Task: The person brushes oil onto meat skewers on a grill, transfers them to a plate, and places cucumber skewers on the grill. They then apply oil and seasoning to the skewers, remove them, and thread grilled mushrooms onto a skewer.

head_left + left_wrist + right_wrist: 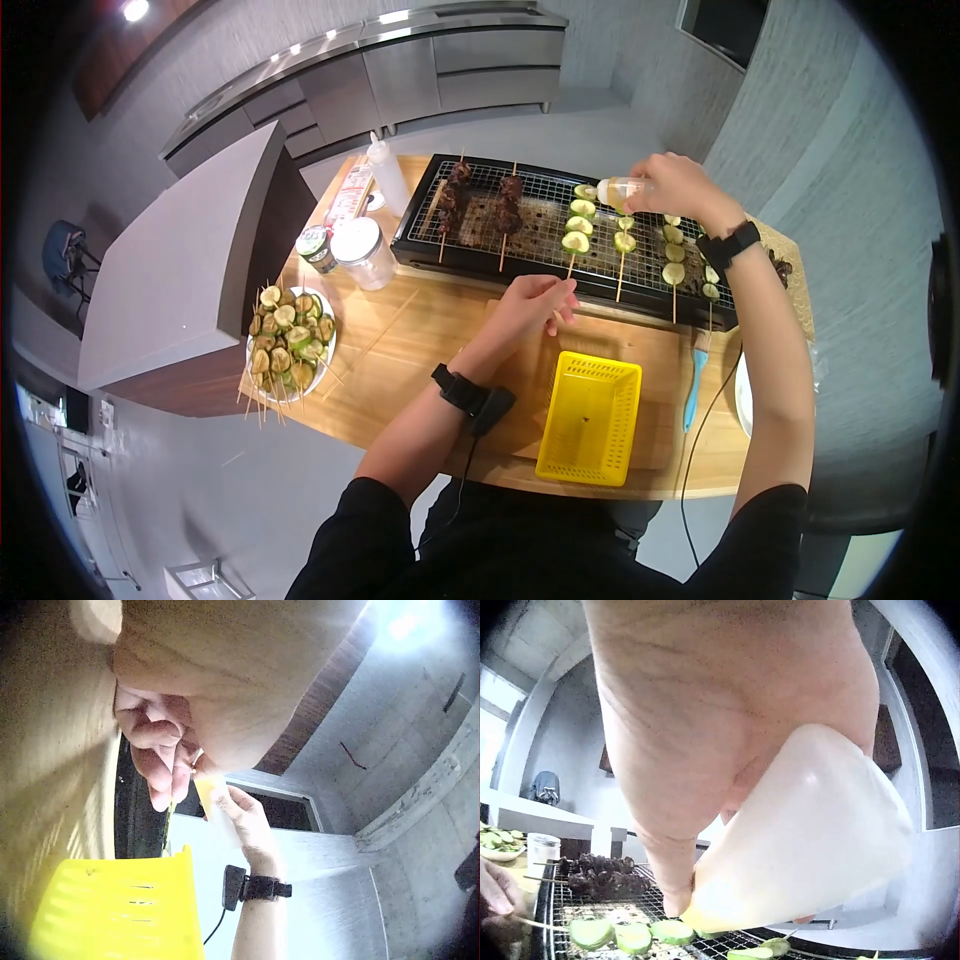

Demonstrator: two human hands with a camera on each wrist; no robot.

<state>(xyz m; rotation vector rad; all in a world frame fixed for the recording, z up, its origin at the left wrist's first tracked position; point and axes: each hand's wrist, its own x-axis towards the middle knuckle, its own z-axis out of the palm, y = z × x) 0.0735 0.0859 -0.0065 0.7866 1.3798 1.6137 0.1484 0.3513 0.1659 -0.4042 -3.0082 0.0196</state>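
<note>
My right hand (pixel 680 188) grips a translucent squeeze bottle (pixel 802 832) with yellowish liquid inside, tipped on its side over the grill. The bottle's low end is close over a skewer of zucchini slices (pixel 580 225). The bare end of that skewer is pinched between the thumb and fingers of my left hand (pixel 535 305), at the grill's front edge. In the right wrist view, the zucchini slices (pixel 634 937) lie in a row on the wire mesh. More zucchini skewers (pixel 673 252) lie to the right on the grill (pixel 545 255), and two dark meat skewers (pixel 509 208) lie to the left.
A yellow plastic basket (pixel 590 418) stands on the wooden board before me, with a blue-handled brush (pixel 695 390) to its right. On the left are a lidded jar (pixel 365 255), a small jar (pixel 316 249), a white squeeze bottle (pixel 388 175) and a plate piled with zucchini skewers (pixel 290 340).
</note>
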